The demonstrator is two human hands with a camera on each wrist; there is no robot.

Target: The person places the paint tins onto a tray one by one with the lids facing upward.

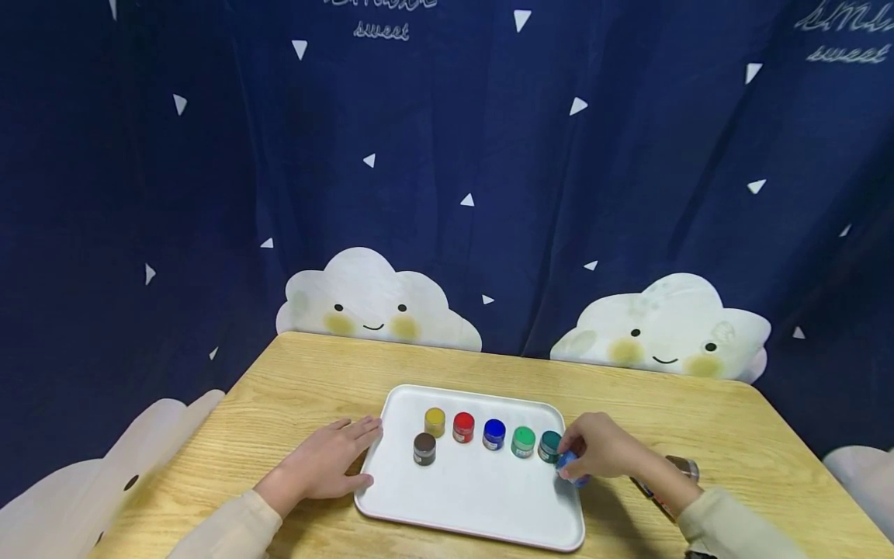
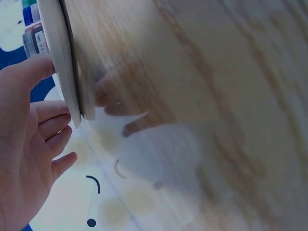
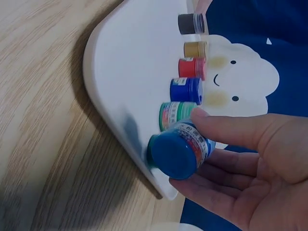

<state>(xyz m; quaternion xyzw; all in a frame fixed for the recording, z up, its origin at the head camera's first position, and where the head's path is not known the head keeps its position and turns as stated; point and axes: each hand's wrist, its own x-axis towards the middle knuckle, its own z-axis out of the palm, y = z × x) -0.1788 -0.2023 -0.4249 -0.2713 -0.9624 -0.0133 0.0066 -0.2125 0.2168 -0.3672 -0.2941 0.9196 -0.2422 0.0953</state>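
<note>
My right hand [image 1: 599,446] pinches a blue paint jar [image 3: 175,151] between thumb and fingers, tilted, at the right side of the white tray [image 1: 489,505]. Just beside it on the tray is a dark green jar [image 1: 549,446], partly hidden behind the held jar in the right wrist view. A row continues leftward with a light green jar [image 1: 523,442], a dark blue jar [image 1: 493,435], a red jar [image 1: 463,428] and a yellow jar [image 1: 434,421]. In front of the yellow one stands a brown jar [image 1: 424,449]. My left hand [image 1: 331,458] touches the tray's left rim, fingers extended.
A wooden table [image 1: 321,373] bears the tray. Near my right forearm lies a brown-topped object [image 1: 684,467], partly hidden by the arm. Behind the table hangs a navy curtain [image 1: 419,194] with clouds and triangles.
</note>
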